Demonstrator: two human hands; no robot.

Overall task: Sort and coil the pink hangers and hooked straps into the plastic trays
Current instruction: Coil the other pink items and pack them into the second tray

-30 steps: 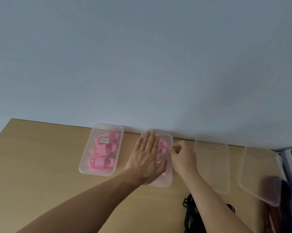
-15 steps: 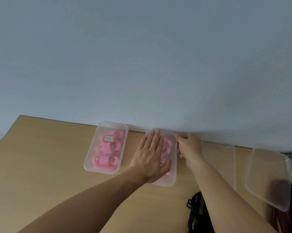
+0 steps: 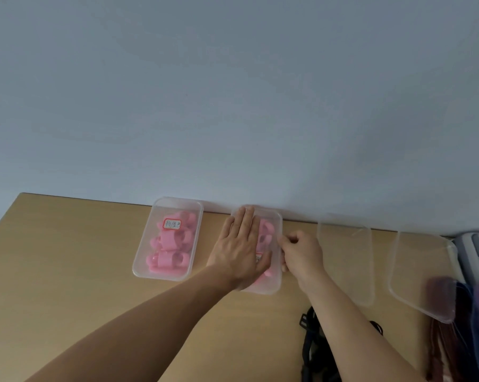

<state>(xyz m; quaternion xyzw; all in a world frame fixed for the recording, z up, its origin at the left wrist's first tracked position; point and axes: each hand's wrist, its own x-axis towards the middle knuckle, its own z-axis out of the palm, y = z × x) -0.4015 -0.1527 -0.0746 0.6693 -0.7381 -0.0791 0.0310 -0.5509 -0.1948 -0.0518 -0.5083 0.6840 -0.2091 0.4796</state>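
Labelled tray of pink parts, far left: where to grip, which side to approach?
Likely the near short rim of the labelled tray, reached from the person's side over bare table. It lies flat, long axis toward the wall, lip all round; the left hand on the second tray crowds its right long side.

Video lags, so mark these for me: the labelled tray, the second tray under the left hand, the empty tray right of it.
Labelled tray (image 3: 161,275): head view, near rim.
Second tray (image 3: 273,283): head view, near right corner.
Empty tray (image 3: 346,260): head view, bare floor.
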